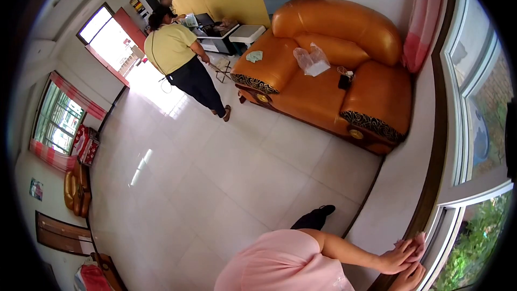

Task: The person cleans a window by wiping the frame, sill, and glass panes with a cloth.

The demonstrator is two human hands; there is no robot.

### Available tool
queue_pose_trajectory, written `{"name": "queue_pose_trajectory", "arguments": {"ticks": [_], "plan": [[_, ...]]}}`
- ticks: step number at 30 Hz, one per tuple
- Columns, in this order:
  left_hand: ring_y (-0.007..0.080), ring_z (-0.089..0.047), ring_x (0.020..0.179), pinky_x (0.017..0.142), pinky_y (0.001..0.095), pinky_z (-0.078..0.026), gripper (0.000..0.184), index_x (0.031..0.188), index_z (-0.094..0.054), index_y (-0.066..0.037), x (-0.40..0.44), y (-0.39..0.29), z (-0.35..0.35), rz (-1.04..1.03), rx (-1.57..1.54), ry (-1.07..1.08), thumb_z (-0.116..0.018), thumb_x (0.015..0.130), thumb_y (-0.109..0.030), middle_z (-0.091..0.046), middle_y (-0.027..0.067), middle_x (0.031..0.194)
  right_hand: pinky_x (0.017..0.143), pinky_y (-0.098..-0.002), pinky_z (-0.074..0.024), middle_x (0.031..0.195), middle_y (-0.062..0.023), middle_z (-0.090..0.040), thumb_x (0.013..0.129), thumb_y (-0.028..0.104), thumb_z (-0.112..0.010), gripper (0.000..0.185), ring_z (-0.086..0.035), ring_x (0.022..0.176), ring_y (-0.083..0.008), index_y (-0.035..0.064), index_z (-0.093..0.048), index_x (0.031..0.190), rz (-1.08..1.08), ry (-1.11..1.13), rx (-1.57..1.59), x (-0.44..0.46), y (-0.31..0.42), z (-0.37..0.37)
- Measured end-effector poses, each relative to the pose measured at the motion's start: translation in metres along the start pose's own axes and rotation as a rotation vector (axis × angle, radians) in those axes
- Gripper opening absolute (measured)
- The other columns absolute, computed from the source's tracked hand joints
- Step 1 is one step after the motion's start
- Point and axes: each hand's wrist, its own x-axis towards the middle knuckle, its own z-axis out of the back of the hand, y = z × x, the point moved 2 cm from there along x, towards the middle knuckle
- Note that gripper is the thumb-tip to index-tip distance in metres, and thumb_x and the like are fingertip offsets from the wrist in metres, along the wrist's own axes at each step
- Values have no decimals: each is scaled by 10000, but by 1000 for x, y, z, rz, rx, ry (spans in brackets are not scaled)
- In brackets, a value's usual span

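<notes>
In the head view, at four o'clock, our left hand (397,258) curls its fingers round a pink cloth (421,241) beside the window frame (446,240), our right hand (410,278) just below, grip unclear.

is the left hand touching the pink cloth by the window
Touching: the head view shows the left hand's fingers lying over the pink cloth, with cloth showing just past them.

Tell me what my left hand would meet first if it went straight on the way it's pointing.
Your left hand would first meet the pink cloth it is touching, then probably the white window frame, though depth is unclear.
</notes>
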Motion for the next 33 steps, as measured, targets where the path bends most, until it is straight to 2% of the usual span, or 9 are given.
{"name": "queue_pose_trajectory", "arguments": {"ticks": [2,4,6,10,12,13,14,21,33], "plan": [[488,-258,1399,1099,519,-386,746,1531,-220,-21,-20,3,-8,-172,-28,16,-575,945,-316,-194,272,1525,683,-423,-508,790,-156,-653,954,168,-644,209,-595,719,-323,-13,-705,869,-67,5,4,-4,-5,-1],[448,-203,1449,1164,511,-278,700,1510,-287,0,-38,3,-19,-267,143,6,-577,934,-271,-232,274,1548,687,-429,-509,791,-157,-660,955,182,-647,211,-602,723,-323,-3,-716,881,-100,20,16,-9,-16,-3],[443,-210,1447,1165,503,-269,700,1505,-300,5,-43,2,-24,-272,105,-106,-582,924,-263,-240,263,1557,739,-405,-473,841,-165,-580,1020,143,-509,237,-563,783,-308,-52,-595,915,-206,166,70,-11,-26,-7],[435,-212,1452,1160,510,-240,688,1497,-315,18,-17,3,-20,-139,86,-118,-573,924,-262,-256,251,1561,726,-418,-459,805,-162,-553,985,87,-529,186,-540,763,-323,-49,-580,870,-208,110,131,-15,-29,-11],[440,-213,1454,1165,530,-204,605,1481,-338,45,6,-9,16,-35,71,-39,-463,975,-262,-273,268,1557,728,-397,-459,800,-146,-560,974,69,-526,177,-549,765,-310,-49,-577,851,-136,134,100,-13,-30,-13],[445,-224,1455,1176,528,-187,552,1453,-368,77,22,4,9,-212,276,-122,-379,1003,-243,-297,282,1544,728,-397,-460,800,-145,-562,976,71,-524,182,-552,768,-310,-50,-577,851,-151,113,99,-13,-32,-16],[437,-234,1457,1185,530,-173,525,1423,-394,104,39,11,10,-164,192,-170,-347,1008,-213,-318,290,1531,729,-396,-460,799,-144,-563,977,74,-522,186,-555,771,-310,-51,-578,851,-167,92,98,-13,-33,-17],[421,-291,1407,1097,526,-366,595,1524,-261,4,110,21,63,51,174,-168,-381,1016,-280,-270,229,1569,668,-392,-449,791,-129,-554,991,80,-533,200,-547,740,-280,-45,-579,842,-179,113,84,-10,-28,-17],[416,-298,1412,1149,487,-283,564,1495,-325,27,69,38,30,-164,213,-278,-394,1014,-259,-275,228,1571,683,-399,-439,811,-128,-553,979,97,-547,191,-542,757,-295,-32,-593,847,-173,106,67,-7,-24,-18]]}}
